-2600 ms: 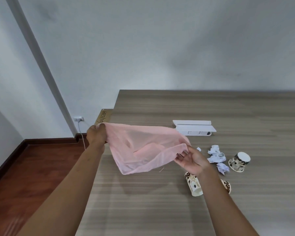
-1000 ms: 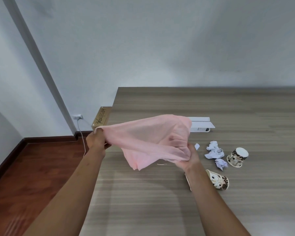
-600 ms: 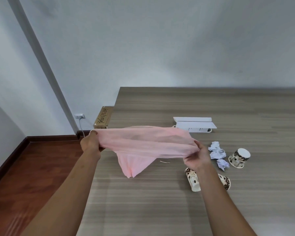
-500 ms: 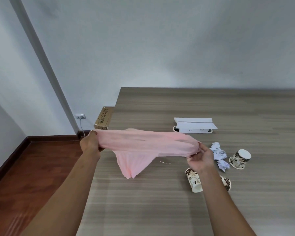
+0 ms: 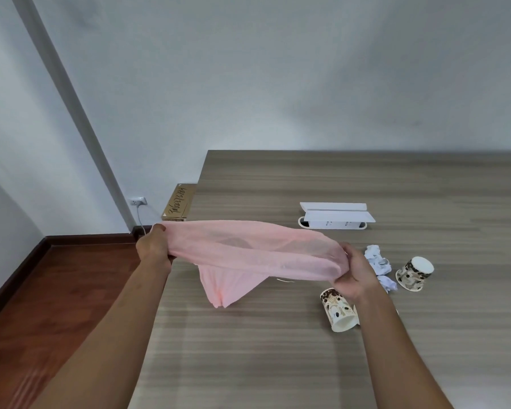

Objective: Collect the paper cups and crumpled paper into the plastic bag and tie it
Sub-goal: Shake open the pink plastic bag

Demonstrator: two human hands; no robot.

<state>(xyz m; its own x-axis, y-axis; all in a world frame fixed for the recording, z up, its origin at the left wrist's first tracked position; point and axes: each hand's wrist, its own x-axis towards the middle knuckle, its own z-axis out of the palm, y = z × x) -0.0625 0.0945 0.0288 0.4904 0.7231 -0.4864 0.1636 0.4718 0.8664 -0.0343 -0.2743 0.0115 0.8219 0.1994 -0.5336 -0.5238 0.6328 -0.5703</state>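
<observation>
Plastic bag stretched crosswise, pinched between left hand and right hand; paper cups and crumpled paper beside right.

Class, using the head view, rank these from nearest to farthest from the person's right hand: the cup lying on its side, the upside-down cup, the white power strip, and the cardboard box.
Measured from the right hand:
1. Cup lying on its side, just below the hand.
2. Upside-down cup, to the hand's right.
3. White power strip, farther back on the table.
4. Cardboard box, far left, beyond the table's edge.
</observation>
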